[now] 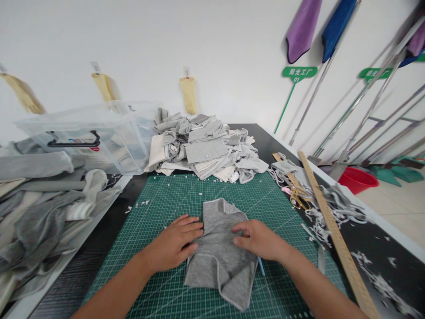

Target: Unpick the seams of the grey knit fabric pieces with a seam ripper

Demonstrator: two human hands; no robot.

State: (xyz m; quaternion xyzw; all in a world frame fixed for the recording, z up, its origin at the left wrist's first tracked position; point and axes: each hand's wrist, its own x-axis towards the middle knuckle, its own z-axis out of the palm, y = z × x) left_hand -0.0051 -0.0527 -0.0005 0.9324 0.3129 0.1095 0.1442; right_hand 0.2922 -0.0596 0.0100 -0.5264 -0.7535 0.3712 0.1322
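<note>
A piece of grey knit fabric with light overlocked edges lies partly folded and creased on a green cutting mat. My left hand rests on the fabric's left edge, palm down with its fingers stretched out. On the right side of the cloth is my right hand, thumb and forefinger bent and the other fingers curled under. A slim blue stick-like tool sticks out below this hand; its other end is hidden, and it appears to be held in the curled fingers.
Behind the mat rises a pile of grey and cream fabric pieces, beside a clear plastic bin. More cloth lies at left. At right are a wooden ruler, gold-handled scissors and thread scraps.
</note>
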